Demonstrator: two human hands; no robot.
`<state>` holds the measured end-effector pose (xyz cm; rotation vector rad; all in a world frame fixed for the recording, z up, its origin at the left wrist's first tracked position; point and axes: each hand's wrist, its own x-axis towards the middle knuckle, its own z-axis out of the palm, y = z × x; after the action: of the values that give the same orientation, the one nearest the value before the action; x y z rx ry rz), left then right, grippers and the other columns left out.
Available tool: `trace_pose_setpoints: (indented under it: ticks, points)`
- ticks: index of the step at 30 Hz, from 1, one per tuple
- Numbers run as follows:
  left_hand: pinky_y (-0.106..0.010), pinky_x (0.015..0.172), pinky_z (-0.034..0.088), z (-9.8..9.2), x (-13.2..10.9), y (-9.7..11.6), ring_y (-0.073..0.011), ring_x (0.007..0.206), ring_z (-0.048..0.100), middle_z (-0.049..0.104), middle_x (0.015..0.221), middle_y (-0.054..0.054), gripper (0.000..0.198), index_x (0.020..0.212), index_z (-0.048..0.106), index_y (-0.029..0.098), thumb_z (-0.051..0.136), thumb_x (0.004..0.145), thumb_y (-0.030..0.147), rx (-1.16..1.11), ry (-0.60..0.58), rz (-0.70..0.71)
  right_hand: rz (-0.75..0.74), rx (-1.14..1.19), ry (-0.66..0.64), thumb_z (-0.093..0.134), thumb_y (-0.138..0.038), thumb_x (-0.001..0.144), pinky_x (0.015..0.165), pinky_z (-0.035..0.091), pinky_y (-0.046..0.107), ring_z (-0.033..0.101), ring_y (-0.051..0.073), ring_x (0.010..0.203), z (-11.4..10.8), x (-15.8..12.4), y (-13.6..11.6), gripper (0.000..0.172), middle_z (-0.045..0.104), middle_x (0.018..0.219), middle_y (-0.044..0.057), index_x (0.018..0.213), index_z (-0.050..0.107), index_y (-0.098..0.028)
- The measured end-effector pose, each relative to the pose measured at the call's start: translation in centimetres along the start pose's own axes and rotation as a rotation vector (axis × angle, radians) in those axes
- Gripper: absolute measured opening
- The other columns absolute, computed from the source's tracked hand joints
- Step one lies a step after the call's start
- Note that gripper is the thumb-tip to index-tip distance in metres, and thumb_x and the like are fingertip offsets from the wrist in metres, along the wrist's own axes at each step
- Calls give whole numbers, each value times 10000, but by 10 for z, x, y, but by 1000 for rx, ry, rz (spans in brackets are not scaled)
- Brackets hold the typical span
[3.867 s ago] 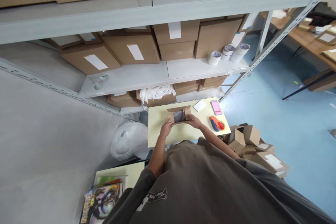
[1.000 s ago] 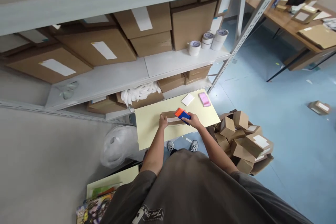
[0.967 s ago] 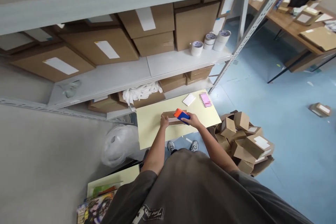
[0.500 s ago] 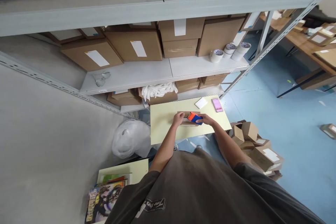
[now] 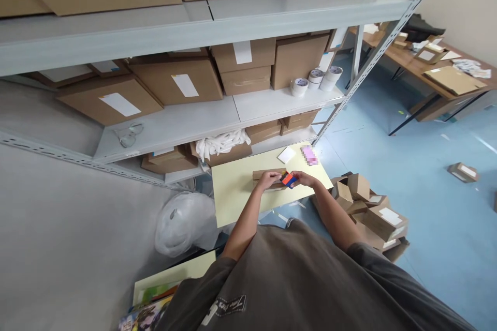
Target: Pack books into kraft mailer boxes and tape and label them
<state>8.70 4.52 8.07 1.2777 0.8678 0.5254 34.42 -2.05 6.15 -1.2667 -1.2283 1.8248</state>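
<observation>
My right hand (image 5: 303,179) is closed around a small blue-and-orange box (image 5: 288,180), tilted above the pale yellow table (image 5: 229,191). At the left end of this box, the fingers of my left hand (image 5: 268,180) are pinched together and seem to touch its edge. Something dark and yellow shows at that end, too small to make out. Beneath my hands lies a brown cardboard box (image 5: 259,174) on the table, partly hidden by my left hand.
A white flat item (image 5: 286,155) and a blurred pink item (image 5: 309,155) lie at the table's far side. Grey shelving (image 5: 182,119) with cartons and tape rolls (image 5: 300,87) stands beyond. Cardboard boxes (image 5: 384,220) are heaped at right, a plastic bag (image 5: 182,225) at left.
My left hand has moved from the cardboard box to the end of the blue-and-orange box. That box has turned in my right hand. The whole view has shifted rightward.
</observation>
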Motion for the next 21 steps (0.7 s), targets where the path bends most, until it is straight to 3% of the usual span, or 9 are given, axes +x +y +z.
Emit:
trace_pose_setpoints:
  ticks: [3,8,13,21]
  points:
    - [-408,920,564,7,-4,11,-254,883,740,821,940,-119,443,894,841,146,881,728,555,31,-27,15,-6,20,15,1042,-373,496,803,580,363,691,190,803,3,-8,-5,591,741,873,18,904,661,-180]
    - [-356,912,562,14,-19,44,-246,979,736,806,1038,-107,376,915,841,182,772,863,547,109,20,169,-115,14,60,1020,-376,556,814,574,361,678,193,837,5,-16,-27,533,731,898,13,911,663,-200]
    - [-317,806,563,16,-27,76,-198,827,718,775,936,-67,279,867,811,195,869,793,457,236,91,211,-208,-32,56,1014,-385,561,841,569,368,671,191,845,8,-11,-50,518,729,910,1,908,670,-213]
    - [-309,781,550,9,-31,86,-196,833,702,762,906,-73,281,825,781,194,729,925,451,278,179,263,-249,-110,117,1015,-456,553,854,569,383,659,209,856,13,-9,-61,526,733,894,7,891,694,-212]
